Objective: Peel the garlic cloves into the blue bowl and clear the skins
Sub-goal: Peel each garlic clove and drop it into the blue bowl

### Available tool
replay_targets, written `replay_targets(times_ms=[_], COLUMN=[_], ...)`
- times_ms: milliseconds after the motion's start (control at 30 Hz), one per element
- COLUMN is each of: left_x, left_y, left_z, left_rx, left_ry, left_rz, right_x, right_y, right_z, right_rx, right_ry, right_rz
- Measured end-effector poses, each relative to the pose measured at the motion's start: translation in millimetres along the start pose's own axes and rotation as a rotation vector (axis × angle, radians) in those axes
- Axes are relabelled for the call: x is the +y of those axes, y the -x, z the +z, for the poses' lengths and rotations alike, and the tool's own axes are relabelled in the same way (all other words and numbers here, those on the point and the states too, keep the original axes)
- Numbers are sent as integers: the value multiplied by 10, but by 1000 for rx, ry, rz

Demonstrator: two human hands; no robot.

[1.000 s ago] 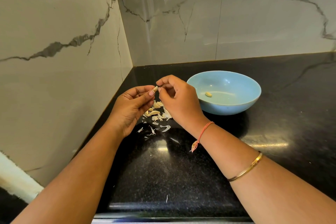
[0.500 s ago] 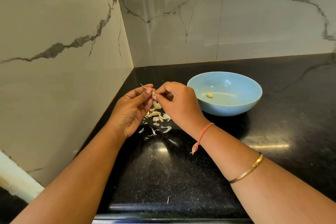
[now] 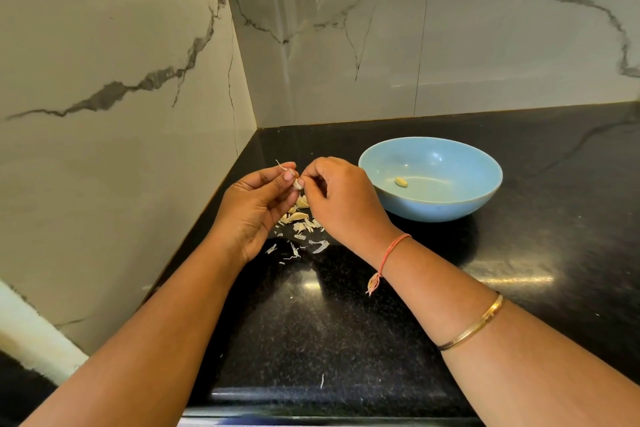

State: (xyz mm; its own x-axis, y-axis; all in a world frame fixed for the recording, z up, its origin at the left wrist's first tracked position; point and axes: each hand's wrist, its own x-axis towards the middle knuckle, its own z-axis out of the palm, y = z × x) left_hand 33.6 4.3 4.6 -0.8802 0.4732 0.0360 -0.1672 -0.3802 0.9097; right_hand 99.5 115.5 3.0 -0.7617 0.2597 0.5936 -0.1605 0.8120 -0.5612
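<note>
Head view: left hand (image 3: 256, 204) and right hand (image 3: 341, 201) work one garlic clove (image 3: 298, 184) just left of the blue bowl (image 3: 450, 208).
The left grip is closed, thumb and fingertips pinching the clove, probably to steady it. The right grip, also closed, nips its skin. Both hold it above the loose skins (image 3: 304, 229) on the dark surface (image 3: 311, 322), likely so scraps fall together. One peeled clove (image 3: 401, 182) lies in the bowl. The held clove's long axis seems near upright, though which end is up is unclear. A skin strand (image 3: 280, 165) points up and far-left.
</note>
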Motion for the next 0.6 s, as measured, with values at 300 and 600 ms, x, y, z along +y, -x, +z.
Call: replay_targets(times_ms=[300, 600], left_x=[9, 23], left_y=[16, 16], left_z=[6, -9], left_rx=[-83, -51], left_ry=[-45, -43], left_rz=[-47, -21], right_x=[20, 14], right_y=[-34, -40], right_z=[-40, -55], right_rx=[44, 202], right_ry=[14, -4], right_rz=[-28, -14])
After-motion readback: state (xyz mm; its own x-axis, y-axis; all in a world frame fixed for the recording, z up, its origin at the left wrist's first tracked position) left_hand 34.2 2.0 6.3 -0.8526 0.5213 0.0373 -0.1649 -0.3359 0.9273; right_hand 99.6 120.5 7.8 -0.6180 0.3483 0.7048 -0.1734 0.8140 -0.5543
